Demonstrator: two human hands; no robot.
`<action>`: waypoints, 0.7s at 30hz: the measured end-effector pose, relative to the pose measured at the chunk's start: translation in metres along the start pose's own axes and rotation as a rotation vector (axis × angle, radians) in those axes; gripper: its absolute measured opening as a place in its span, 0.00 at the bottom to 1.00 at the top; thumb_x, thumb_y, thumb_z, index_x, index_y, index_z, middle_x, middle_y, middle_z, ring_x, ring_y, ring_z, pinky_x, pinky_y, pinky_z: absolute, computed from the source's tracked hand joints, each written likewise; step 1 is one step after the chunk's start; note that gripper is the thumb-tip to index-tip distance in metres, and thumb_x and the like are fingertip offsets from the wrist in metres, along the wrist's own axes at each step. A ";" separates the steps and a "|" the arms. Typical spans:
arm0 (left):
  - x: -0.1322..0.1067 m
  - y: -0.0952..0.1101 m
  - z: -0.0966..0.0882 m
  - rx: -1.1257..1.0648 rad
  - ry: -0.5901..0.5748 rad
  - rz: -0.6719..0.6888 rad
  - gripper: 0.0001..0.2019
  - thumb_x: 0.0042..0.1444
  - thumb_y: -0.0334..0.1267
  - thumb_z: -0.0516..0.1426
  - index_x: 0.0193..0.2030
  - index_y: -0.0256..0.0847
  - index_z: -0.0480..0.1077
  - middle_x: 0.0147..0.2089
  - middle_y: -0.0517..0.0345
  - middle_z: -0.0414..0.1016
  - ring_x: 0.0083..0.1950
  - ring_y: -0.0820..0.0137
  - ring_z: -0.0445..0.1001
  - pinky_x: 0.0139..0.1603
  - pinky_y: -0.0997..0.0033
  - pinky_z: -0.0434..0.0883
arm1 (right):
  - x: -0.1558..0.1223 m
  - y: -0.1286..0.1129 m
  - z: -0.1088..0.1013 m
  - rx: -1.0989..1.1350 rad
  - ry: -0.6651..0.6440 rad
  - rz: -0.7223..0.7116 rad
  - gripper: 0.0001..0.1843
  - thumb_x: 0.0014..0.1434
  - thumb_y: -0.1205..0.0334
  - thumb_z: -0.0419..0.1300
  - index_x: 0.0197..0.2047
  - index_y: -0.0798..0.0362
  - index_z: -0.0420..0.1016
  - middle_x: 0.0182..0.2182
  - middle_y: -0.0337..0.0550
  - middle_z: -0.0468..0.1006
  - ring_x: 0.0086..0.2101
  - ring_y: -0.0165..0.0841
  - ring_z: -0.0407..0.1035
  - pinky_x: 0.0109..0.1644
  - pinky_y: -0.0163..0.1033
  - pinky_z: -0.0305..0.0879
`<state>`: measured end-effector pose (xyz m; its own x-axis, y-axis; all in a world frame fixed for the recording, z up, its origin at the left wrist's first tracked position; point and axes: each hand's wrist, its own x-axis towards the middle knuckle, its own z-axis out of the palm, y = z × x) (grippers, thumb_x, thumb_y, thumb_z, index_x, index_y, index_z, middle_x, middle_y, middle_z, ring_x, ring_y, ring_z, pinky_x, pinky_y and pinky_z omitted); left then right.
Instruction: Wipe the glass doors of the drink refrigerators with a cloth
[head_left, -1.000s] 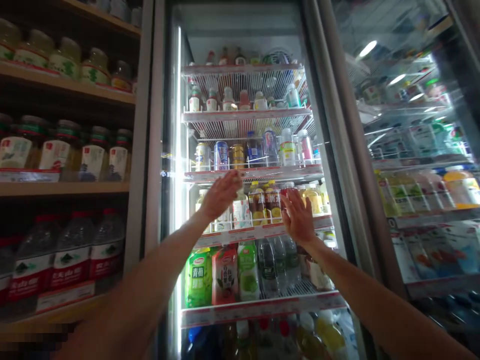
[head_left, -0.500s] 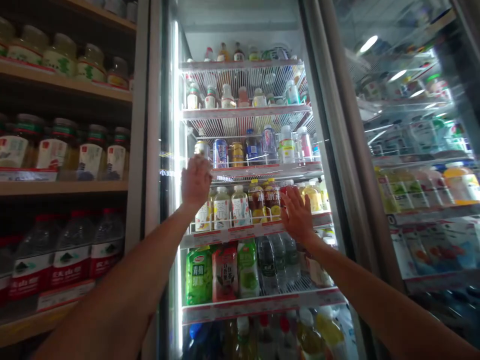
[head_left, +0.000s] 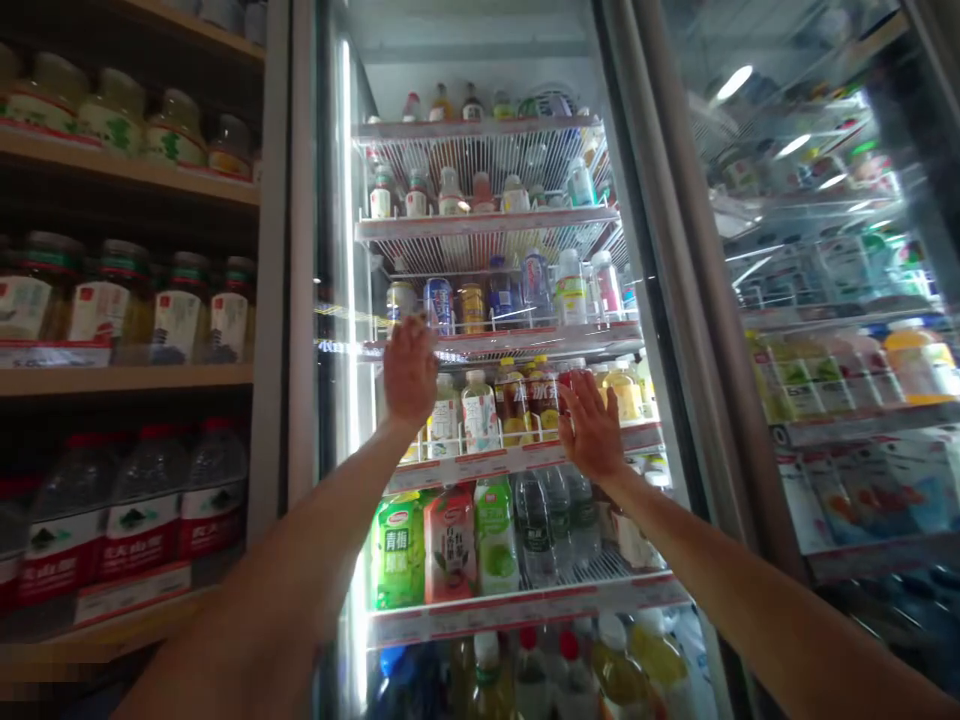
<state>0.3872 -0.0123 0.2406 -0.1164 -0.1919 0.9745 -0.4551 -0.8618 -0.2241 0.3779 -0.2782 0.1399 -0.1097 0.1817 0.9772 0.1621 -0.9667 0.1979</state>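
My left hand [head_left: 411, 372] is raised in front of the lit drinks fridge, its fingers up and slightly blurred, with nothing visible in it. It overlaps the left end of a shelf with a white can [head_left: 400, 298] and a blue can [head_left: 439, 305] just above. Fingers apart, my right hand [head_left: 591, 428] is held up before the shelf below, near dark bottles with yellow caps [head_left: 513, 400] and a yellow drink bottle [head_left: 624, 388]. It holds nothing. Whether either hand touches anything I cannot tell.
Green and red drink pouches [head_left: 398, 550] and clear water bottles [head_left: 534, 525] stand on a lower fridge shelf. Wooden shelves [head_left: 135, 377] with jars and large red-capped bottles [head_left: 142, 500] are at left. A metal upright [head_left: 686, 260] separates another stocked glass-fronted fridge at right.
My left hand has moved a little to the right and down, uncovering the white can and now covering part of a white-labelled bottle. My right hand stays nearly in place.
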 end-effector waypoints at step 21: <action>-0.016 -0.058 -0.039 0.114 -0.007 0.080 0.18 0.59 0.38 0.47 0.55 0.43 0.66 0.62 0.50 0.62 0.67 0.56 0.52 0.63 0.45 0.54 | -0.002 0.001 -0.001 0.017 -0.015 -0.008 0.27 0.60 0.61 0.46 0.63 0.52 0.53 0.63 0.48 0.54 0.64 0.39 0.41 0.64 0.54 0.40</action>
<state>0.3807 0.0591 0.2369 -0.1419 -0.2652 0.9537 -0.3411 -0.8913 -0.2987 0.3777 -0.2793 0.1382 -0.0962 0.1925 0.9766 0.1780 -0.9620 0.2072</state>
